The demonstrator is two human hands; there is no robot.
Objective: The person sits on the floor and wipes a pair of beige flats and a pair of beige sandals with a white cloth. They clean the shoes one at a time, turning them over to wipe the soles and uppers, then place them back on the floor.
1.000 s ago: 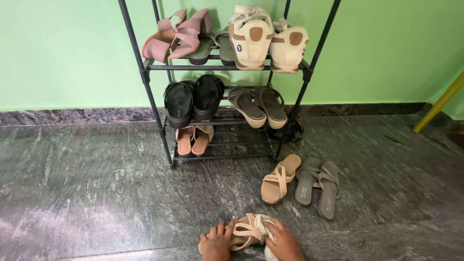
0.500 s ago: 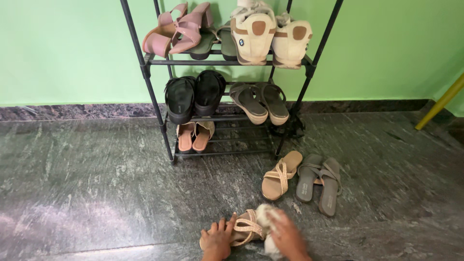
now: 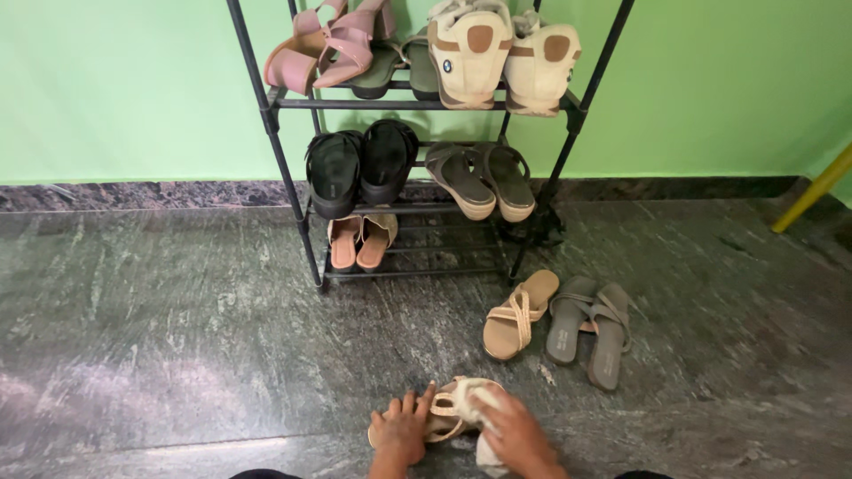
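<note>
My left hand [image 3: 401, 432] pinned the tan sandal [image 3: 448, 410] flat, fingers spread; my right hand [image 3: 513, 432], fingers clamped on a pale cloth [image 3: 487, 452], needed firm, short strokes.

We note the beige sandal [image 3: 448, 410] is largely covered by the left hand [image 3: 401, 432] and right hand [image 3: 515, 435]; both forearms run off the near edge. The shoe rack [image 3: 293, 186] and its top-shelf shoes are cut off by the far edge. The yellow pole [image 3: 812, 191] leaves at right.

Glossy polished stone floor [image 3: 160, 355], matt black metal rack [image 3: 293, 204], seemingly cloth rag [image 3: 486, 448].
</note>
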